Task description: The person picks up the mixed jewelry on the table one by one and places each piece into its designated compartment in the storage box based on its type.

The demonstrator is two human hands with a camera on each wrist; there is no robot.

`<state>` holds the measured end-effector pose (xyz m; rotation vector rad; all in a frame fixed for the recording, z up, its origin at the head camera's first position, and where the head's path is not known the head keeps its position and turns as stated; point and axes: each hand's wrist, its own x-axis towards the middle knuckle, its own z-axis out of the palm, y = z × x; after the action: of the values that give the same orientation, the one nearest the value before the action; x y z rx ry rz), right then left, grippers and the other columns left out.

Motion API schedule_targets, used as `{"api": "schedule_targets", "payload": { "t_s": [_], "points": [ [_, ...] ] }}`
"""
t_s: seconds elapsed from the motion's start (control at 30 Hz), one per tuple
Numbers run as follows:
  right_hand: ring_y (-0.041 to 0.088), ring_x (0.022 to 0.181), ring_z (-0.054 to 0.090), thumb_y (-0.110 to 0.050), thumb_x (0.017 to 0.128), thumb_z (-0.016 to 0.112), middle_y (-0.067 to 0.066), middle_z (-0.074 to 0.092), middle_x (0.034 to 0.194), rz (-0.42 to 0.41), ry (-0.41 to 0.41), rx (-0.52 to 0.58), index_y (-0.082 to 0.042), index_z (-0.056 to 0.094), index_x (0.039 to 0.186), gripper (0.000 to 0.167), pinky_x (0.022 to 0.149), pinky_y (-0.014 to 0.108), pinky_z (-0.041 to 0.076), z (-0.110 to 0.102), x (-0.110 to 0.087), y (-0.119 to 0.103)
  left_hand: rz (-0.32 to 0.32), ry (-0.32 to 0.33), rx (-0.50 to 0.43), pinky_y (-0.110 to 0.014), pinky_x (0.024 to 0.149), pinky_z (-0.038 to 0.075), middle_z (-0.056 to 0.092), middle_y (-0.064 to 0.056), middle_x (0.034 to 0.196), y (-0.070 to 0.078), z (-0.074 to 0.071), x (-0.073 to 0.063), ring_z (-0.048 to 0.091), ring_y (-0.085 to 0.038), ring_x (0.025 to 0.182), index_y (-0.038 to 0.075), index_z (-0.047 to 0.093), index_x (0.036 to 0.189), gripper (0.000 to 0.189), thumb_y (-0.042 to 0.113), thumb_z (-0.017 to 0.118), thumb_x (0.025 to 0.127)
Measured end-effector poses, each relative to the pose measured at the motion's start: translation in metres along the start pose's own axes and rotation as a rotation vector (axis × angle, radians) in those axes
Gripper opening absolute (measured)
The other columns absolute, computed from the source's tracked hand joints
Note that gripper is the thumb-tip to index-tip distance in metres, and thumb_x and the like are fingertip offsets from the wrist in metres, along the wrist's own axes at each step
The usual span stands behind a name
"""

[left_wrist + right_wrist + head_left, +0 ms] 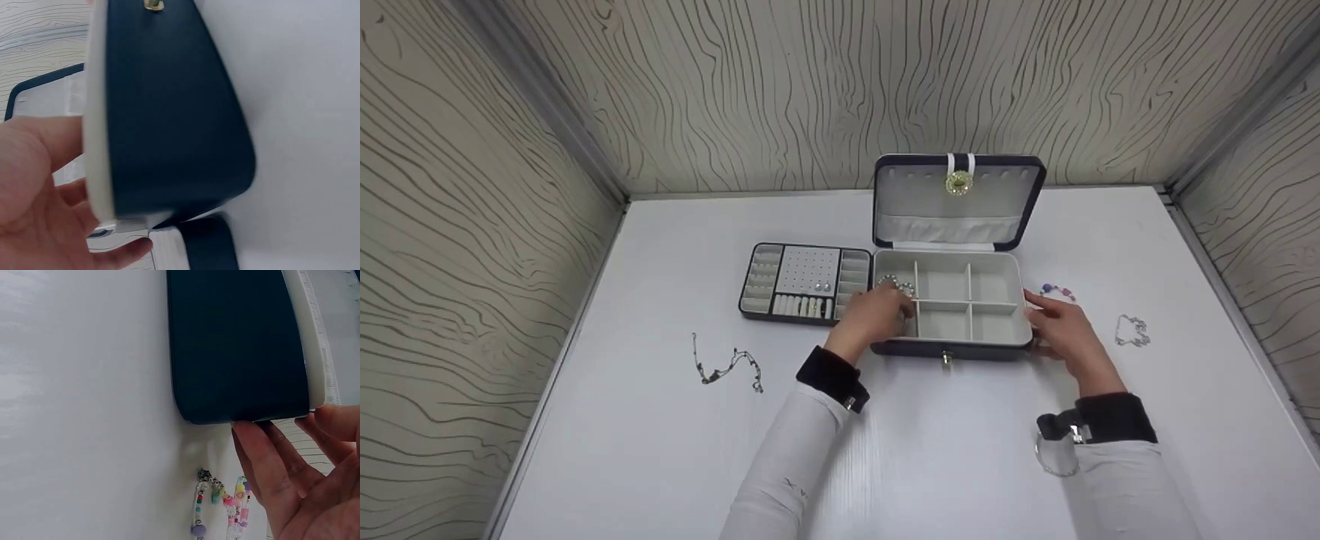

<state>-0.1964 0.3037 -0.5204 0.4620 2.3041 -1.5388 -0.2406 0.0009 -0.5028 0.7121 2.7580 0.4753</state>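
Note:
An open navy jewelry box (pixel 945 349) with a light-lined, divided base stands on the white table. My left hand (pixel 874 319) reaches over its left edge into the left compartments. A silvery beaded bracelet (pixel 906 288) lies right by these fingers; the box wall hides the fingertips in the left wrist view, so whether they pinch it is unclear. My right hand (pixel 1061 330) grips the right side of the box, thumb at the rim and fingers against the outer wall (pixel 242 354). A colorful beaded bracelet (pixel 198 506) lies just beyond that hand.
A shallow tray (pixel 808 270) with earrings and ring slots sits against the box's left side. A dark chain necklace (pixel 727 367) lies left on the table, a silvery chain bracelet (pixel 1131 330) right. A round gold ornament (pixel 958 183) hangs from the raised lid (pixel 919 199).

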Motion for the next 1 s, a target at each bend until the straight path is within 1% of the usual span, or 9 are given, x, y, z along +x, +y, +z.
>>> {"api": "schedule_targets", "payload": {
  "t_s": [0.07,0.17,0.33,0.5,0.6,0.73,0.83,0.87,1.0],
  "points": [
    [0.038,0.120,0.052,-0.024,0.105,0.045,0.028,0.040,0.143,-0.001,0.000,0.002,-0.015,0.030,0.154,0.052,0.093,0.047,0.051,0.000,0.001,0.001,0.006,0.021,0.017,-0.054,0.093,0.044,0.059,0.002,0.114,-0.001,0.002,0.000,0.058,-0.017,0.104,0.026,0.075,0.111,0.028,0.011,0.064,0.090],
    [0.038,0.119,0.053,-0.024,0.105,0.046,0.028,0.041,0.143,-0.008,-0.001,0.002,-0.014,0.030,0.153,0.052,0.092,0.046,0.051,0.000,0.001,0.001,0.005,0.040,0.028,-0.053,0.092,0.045,0.057,0.002,0.111,-0.002,0.005,0.001,0.059,-0.016,0.100,0.027,0.075,0.111,0.028,0.012,0.063,0.091],
    [0.037,0.117,0.053,-0.024,0.105,0.045,0.029,0.040,0.144,-0.022,-0.002,-0.001,-0.014,0.031,0.153,0.052,0.090,0.045,0.053,0.000,0.001,0.001,0.002,0.044,0.034,-0.053,0.091,0.046,0.055,0.001,0.108,-0.003,0.006,0.001,0.058,-0.016,0.094,0.028,0.075,0.112,0.029,0.013,0.065,0.090],
    [0.038,0.118,0.053,-0.025,0.104,0.046,0.029,0.040,0.144,-0.021,0.000,-0.007,-0.014,0.031,0.153,0.052,0.090,0.044,0.053,0.000,0.000,0.000,0.014,0.033,0.071,-0.051,0.088,0.048,0.056,-0.001,0.117,-0.004,0.006,0.001,0.060,-0.017,0.099,0.028,0.073,0.116,0.029,0.016,0.068,0.090],
    [0.038,0.118,0.053,-0.026,0.104,0.046,0.029,0.040,0.144,-0.020,-0.003,-0.003,-0.014,0.030,0.154,0.053,0.089,0.043,0.053,0.001,-0.001,0.000,0.018,0.034,0.059,-0.047,0.085,0.051,0.055,-0.002,0.121,-0.005,0.007,0.000,0.061,-0.018,0.100,0.027,0.072,0.121,0.033,0.014,0.068,0.090],
    [0.038,0.119,0.053,-0.026,0.104,0.045,0.028,0.041,0.143,-0.014,-0.009,0.003,-0.014,0.029,0.154,0.054,0.089,0.043,0.053,0.001,-0.001,0.000,0.027,0.057,-0.005,-0.041,0.080,0.053,0.056,-0.003,0.124,-0.007,0.008,-0.004,0.061,-0.020,0.102,0.022,0.069,0.124,0.037,0.009,0.067,0.089],
    [0.038,0.119,0.053,-0.026,0.104,0.045,0.029,0.040,0.144,-0.011,-0.010,0.003,-0.014,0.029,0.154,0.054,0.089,0.043,0.053,0.000,0.000,0.000,0.061,0.107,-0.064,-0.036,0.077,0.053,0.057,-0.004,0.125,-0.008,0.009,-0.009,0.061,-0.020,0.102,0.018,0.069,0.123,0.039,0.004,0.065,0.087],
    [0.037,0.118,0.053,-0.026,0.104,0.045,0.029,0.040,0.144,-0.010,-0.010,0.004,-0.014,0.029,0.154,0.054,0.089,0.043,0.053,0.000,0.000,0.000,0.078,0.134,-0.089,-0.035,0.079,0.053,0.058,-0.004,0.125,-0.009,0.010,-0.011,0.061,-0.021,0.103,0.017,0.070,0.122,0.039,0.003,0.065,0.086],
    [0.035,0.115,0.055,-0.025,0.104,0.046,0.029,0.041,0.143,-0.011,-0.004,-0.001,-0.013,0.030,0.154,0.054,0.088,0.042,0.054,-0.001,0.001,0.000,0.139,0.283,-0.185,-0.034,0.088,0.050,0.060,-0.007,0.118,-0.012,0.015,-0.020,0.059,-0.022,0.105,0.011,0.070,0.117,0.037,-0.003,0.064,0.083]
  ]
}}
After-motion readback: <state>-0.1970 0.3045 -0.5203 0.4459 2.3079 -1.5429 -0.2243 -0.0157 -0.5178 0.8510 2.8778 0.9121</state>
